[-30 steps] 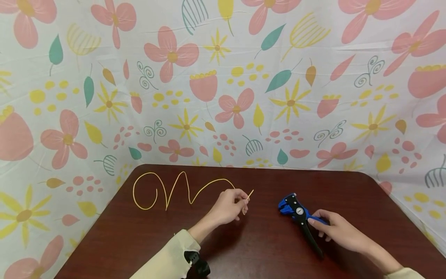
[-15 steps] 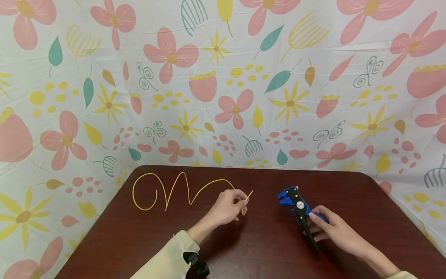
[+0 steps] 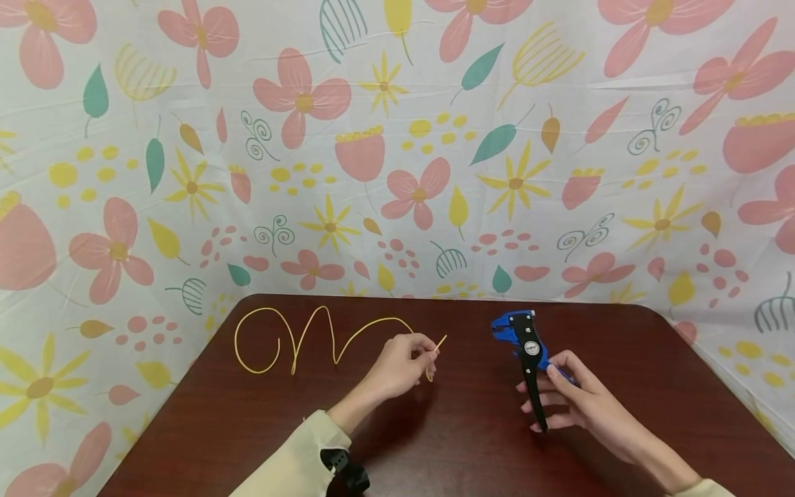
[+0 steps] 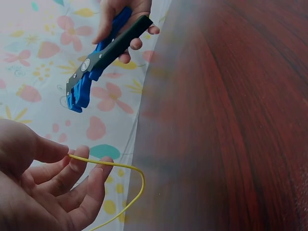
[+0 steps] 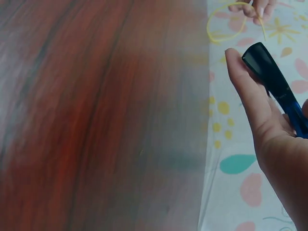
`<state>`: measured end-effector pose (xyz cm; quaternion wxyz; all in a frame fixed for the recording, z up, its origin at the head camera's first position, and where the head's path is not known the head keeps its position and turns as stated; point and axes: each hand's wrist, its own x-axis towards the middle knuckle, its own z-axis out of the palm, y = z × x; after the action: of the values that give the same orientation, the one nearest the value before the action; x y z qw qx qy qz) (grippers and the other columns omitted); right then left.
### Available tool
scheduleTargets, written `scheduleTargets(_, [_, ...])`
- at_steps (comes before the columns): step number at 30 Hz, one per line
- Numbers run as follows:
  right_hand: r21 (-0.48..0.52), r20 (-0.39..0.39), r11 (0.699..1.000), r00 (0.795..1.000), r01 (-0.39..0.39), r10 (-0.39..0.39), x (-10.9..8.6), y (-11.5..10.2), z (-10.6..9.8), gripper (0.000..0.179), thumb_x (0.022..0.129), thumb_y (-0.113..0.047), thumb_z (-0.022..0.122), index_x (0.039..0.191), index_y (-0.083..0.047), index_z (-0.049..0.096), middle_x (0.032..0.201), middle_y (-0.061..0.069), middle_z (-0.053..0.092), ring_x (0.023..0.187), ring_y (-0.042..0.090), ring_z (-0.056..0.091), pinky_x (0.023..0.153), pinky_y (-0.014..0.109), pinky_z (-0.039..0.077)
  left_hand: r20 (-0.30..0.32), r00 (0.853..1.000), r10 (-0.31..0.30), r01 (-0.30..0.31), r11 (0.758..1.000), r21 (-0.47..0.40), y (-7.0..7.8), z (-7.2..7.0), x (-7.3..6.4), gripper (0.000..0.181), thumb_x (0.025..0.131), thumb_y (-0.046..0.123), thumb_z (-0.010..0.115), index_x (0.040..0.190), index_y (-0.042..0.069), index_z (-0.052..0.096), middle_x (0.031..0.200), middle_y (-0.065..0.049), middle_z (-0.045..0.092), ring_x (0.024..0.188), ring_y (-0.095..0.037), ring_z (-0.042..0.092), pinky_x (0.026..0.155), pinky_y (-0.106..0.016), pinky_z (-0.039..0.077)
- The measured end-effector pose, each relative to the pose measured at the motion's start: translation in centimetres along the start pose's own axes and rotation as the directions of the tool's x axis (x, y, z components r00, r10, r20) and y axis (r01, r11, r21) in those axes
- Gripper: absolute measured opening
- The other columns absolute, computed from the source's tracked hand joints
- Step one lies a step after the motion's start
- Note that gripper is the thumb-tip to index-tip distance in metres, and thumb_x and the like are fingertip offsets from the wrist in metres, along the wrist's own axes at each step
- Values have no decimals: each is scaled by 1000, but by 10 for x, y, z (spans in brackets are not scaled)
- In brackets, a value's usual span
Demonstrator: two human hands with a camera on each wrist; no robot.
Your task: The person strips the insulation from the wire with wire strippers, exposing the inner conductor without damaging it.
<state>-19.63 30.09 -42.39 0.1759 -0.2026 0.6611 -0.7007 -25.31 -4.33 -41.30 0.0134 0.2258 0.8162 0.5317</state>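
My left hand (image 3: 399, 366) pinches a yellow wire (image 3: 371, 322) close to one end, between thumb and finger. That short end sticks out up and to the right, while the rest of the wire winds leftward in loops over the table. Off to the right, my right hand (image 3: 594, 400) holds a blue and black wire stripper (image 3: 531, 351) with the thumb on its blue handle. Its head points up, and several fingertips show behind the black handle (image 4: 120, 48). In the left wrist view the tool's head hangs above the wire (image 4: 120, 164), apart from it.
A dark reddish-brown wooden table (image 3: 459, 442) with rounded far corners lies under both hands. Behind it hangs a pale cloth (image 3: 385, 172) printed with flowers and leaves. A black strap with a device (image 3: 346, 471) sits on the left wrist.
The right hand has raised the wire stripper and turned it more upright, its head moving slightly left. The fingers have spread around the black handle. The left hand has shifted slightly left.
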Motion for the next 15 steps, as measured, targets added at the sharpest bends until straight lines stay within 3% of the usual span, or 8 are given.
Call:
scheduleTargets(4, [-13,-26,1000,999,26,-26,3,-2,7,24,118,-23,28,127,-1,23,132,33,62,105,50,69,82,69,56,1,1000,0,0,1000,-7,1,-3,-2,8,103,6,65,99,6,72,76,-10,71,74,-39,72,56,-25,56])
scheduleTargets(9, [-59,-90,998,995,26,-31,6,-1,16,20,116,-15,42,126,-4,29,130,34,61,101,52,69,82,67,58,3,1000,-2,2,1000,-28,3,-8,-4,9,104,8,64,100,7,72,77,-11,72,75,-41,72,63,-33,61])
scheduleTargets(15, [-123,-86,991,995,43,-54,10,-1,29,40,106,-2,60,130,0,28,128,43,53,100,48,70,85,60,60,0,1000,2,-2,1000,-28,5,-12,-7,10,106,10,64,100,10,72,78,-8,73,76,-34,73,69,-38,63])
